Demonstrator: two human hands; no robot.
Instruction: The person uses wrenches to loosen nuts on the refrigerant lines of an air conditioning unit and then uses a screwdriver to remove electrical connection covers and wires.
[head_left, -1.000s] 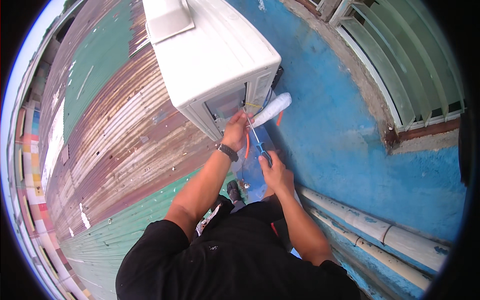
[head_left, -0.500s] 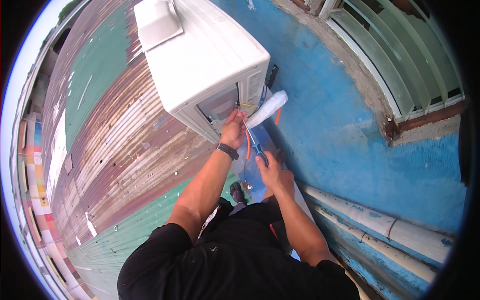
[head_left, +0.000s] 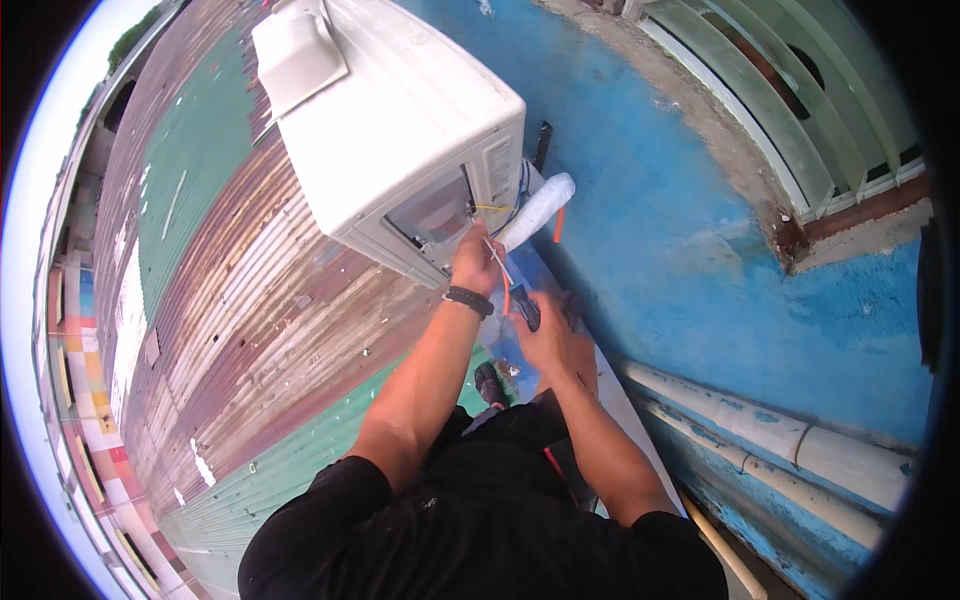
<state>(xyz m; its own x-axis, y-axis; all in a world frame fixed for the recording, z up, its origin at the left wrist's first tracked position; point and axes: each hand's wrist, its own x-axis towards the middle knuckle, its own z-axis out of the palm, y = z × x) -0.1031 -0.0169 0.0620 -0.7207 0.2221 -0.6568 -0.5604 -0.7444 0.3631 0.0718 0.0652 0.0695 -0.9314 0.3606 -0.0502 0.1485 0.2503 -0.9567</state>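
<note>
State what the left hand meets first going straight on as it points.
The left hand likely meets the white, box-shaped outdoor unit first, at its side opening near the thin yellow wire; depth is unclear.

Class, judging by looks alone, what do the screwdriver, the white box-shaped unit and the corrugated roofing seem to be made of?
Screwdriver: thin, pale shaft, likely metal; blue-and-dark handle, perhaps plastic or rubber.

White box-shaped unit: probably painted sheet metal, given its smooth panels and soft sheen, though plastic is possible.

Corrugated roofing: likely metal sheet, with ridges, rusty-brown streaks and green, paint-like areas.
</note>
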